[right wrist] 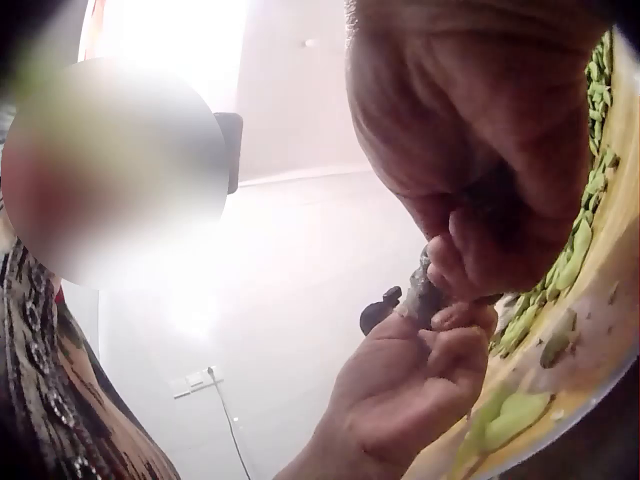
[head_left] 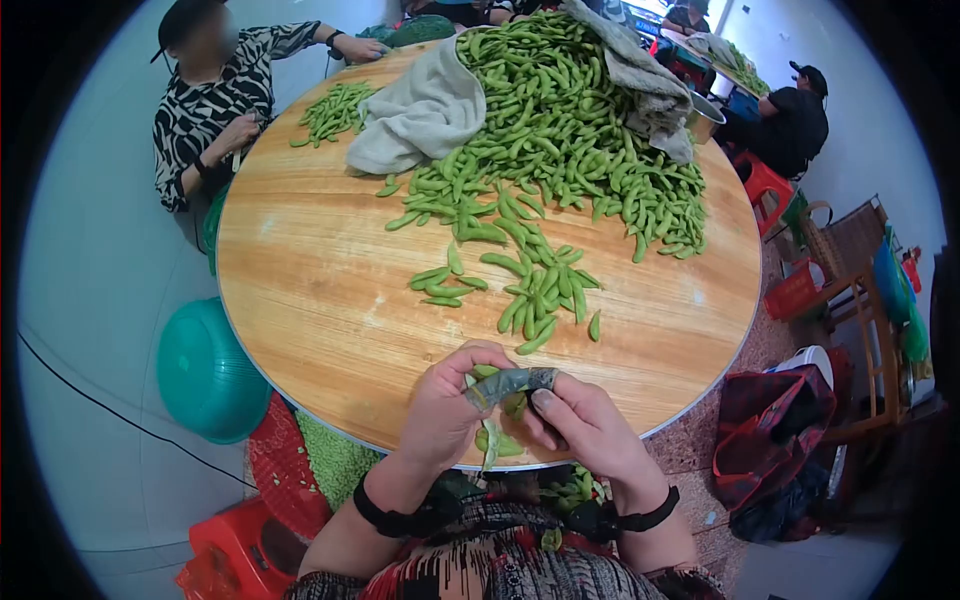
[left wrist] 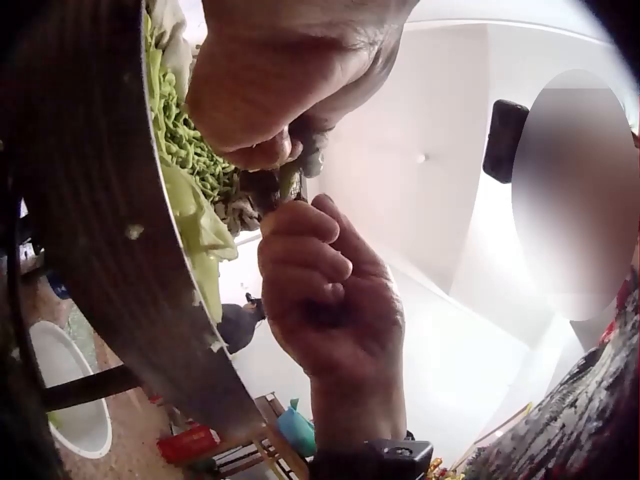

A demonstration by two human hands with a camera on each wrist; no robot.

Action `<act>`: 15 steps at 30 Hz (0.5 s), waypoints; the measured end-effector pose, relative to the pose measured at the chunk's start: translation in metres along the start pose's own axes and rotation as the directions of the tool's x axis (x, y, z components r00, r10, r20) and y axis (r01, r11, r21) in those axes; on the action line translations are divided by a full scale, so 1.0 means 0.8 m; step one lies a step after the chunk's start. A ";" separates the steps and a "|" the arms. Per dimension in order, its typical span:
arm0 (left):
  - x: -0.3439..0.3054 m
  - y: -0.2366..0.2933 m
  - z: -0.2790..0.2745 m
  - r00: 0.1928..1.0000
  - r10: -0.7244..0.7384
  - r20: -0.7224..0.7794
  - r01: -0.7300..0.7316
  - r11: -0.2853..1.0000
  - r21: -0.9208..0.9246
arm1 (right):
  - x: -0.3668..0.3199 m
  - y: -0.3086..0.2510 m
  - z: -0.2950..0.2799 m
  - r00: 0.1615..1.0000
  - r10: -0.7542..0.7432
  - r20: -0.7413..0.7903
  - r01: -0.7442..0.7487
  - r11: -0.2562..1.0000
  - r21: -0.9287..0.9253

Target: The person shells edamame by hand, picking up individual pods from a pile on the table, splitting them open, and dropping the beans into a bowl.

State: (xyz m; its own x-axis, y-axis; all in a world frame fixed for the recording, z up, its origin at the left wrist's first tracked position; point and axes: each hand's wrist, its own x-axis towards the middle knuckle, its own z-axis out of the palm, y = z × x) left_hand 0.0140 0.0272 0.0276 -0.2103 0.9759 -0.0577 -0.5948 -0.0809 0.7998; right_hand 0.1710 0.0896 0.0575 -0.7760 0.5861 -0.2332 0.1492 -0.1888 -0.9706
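Both hands meet above the near edge of the round wooden table [head_left: 330, 290]. My left hand [head_left: 440, 408] and right hand [head_left: 592, 420] have curled fingers pinching a small green pod [left wrist: 290, 182], mostly hidden by the fingertips. Dark wrappings cover some digits. In the left wrist view, the left hand [left wrist: 290, 75] is above the right hand [left wrist: 335, 285]. The right wrist view shows the right hand [right wrist: 480, 140] over the left hand [right wrist: 405, 385]. Beneath them, a green pod [head_left: 508, 444] lies at the table edge beside a pale shell [head_left: 490, 447].
A large pod heap [head_left: 560, 120] covers the far side, with grey cloths [head_left: 425, 110] on it. Loose pods [head_left: 540, 290] lie nearer. Another person [head_left: 215, 100] sits at left. A teal basin [head_left: 205, 370], red stool [head_left: 245, 545] and plaid bag [head_left: 770, 430] stand below.
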 end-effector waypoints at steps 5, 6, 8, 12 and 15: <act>-0.005 0.002 -0.002 0.989 -0.140 0.045 0.142 0.988 -0.054 | 0.001 0.011 -0.004 0.997 -0.072 0.004 0.072 0.994 -0.080; -0.005 -0.002 -0.003 0.989 -0.130 0.065 0.136 0.987 -0.085 | 0.001 0.011 -0.004 0.997 -0.080 0.016 0.081 0.995 -0.064; -0.005 -0.006 -0.002 0.988 -0.125 0.085 0.134 0.985 -0.107 | -0.001 0.008 -0.005 0.993 -0.116 0.021 0.117 0.988 -0.104; -0.007 -0.012 -0.001 0.999 0.031 -0.012 -0.028 0.979 0.204 | 0.003 0.025 0.019 0.785 -0.606 -0.129 0.339 0.596 -0.728; -0.009 -0.012 0.000 0.996 0.092 0.006 -0.090 0.951 0.296 | -0.004 0.027 0.019 0.930 -0.317 -0.185 0.206 0.868 -0.452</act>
State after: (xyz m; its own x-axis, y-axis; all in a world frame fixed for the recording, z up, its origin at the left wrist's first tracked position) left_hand 0.0210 0.0212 0.0207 -0.2591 0.9657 0.0198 -0.3171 -0.1044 0.9426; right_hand 0.1671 0.0718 0.0385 -0.6557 0.7507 0.0803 0.2466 0.3134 -0.9170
